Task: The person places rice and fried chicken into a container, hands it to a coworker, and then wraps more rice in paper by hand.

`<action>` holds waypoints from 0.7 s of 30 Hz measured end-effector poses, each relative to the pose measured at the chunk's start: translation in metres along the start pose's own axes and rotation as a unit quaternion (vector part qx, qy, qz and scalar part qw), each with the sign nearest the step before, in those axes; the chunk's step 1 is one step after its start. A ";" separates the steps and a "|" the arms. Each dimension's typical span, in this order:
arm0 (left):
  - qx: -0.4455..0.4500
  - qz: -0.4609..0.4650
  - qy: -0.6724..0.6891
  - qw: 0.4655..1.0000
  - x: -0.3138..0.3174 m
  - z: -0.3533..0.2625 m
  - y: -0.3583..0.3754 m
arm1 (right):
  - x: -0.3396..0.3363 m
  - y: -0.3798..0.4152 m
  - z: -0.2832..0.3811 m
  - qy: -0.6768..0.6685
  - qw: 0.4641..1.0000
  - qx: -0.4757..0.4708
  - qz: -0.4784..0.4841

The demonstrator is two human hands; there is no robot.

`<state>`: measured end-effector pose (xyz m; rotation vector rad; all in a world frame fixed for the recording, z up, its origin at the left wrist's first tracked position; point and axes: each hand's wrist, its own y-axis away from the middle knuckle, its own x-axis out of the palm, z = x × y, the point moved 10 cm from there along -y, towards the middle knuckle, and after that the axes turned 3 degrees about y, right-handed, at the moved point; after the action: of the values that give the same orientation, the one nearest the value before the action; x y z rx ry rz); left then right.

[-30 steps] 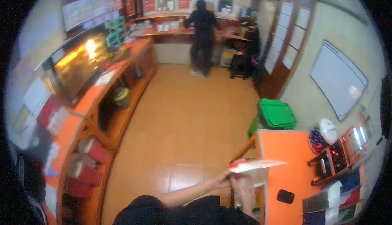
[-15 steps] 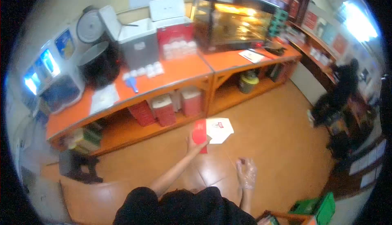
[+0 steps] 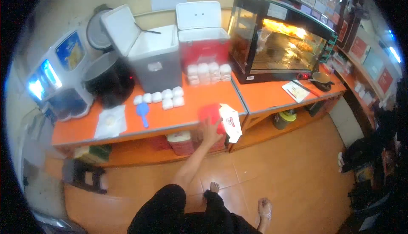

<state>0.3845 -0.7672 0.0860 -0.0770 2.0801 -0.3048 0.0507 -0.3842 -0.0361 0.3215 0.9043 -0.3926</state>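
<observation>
My left hand [image 3: 209, 133] is closed on a red and white takeaway box [image 3: 230, 122], held above the front edge of the orange counter [image 3: 187, 118]. The box's white side, with a dark and red logo, faces right; part of its red side is blurred. Low in the view, away from the counter, my right hand [image 3: 264, 208] hangs over the floor in a clear plastic glove. Its fingers look curled, and I can make out nothing in them. Closest on the counter to my left hand are several small white wrapped bundles [image 3: 172, 97] and a blue scoop [image 3: 143, 114].
A grey cooler [image 3: 158, 70] and a red cooler [image 3: 203, 51] stand with lids raised. Right of them is a lit glass food warmer [image 3: 282, 43]. A black pot [image 3: 109, 81] and white paper [image 3: 110, 121] are at left. A clipboard [image 3: 296, 91] lies at right.
My left hand has carried the box forward and up, from over the floor to the counter's edge. My right hand has dropped lower. The counter now appears nearer.
</observation>
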 end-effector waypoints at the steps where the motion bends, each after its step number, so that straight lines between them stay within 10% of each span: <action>1: -0.017 -0.008 0.008 1.000 -0.009 -0.006 -0.001 | -0.002 -0.009 -0.005 0.005 1.000 0.004 0.004; 4: 0.070 -0.160 0.207 0.963 -0.070 -0.021 -0.014 | -0.017 -0.058 0.002 -0.232 0.968 0.093 -0.014; 6: 0.024 -0.117 0.517 0.847 -0.051 0.028 -0.041 | -0.047 -0.101 0.045 -0.099 0.988 0.119 0.020; 9: -0.129 0.115 0.905 0.389 -0.025 0.041 -0.044 | -0.076 -0.171 0.133 -0.110 0.989 0.095 -0.029; 19: -0.155 0.145 0.861 0.462 -0.043 0.084 -0.061 | -0.090 -0.262 0.479 -0.321 0.931 -0.169 -0.022; 21: -0.144 0.153 0.855 0.474 -0.059 0.077 -0.074 | -0.061 -0.258 0.524 -0.216 0.906 -0.361 -0.041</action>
<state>0.4747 -0.8423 0.1172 0.7251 4.0547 0.5337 0.2615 -0.8248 0.2893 -0.4778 0.5692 -0.1699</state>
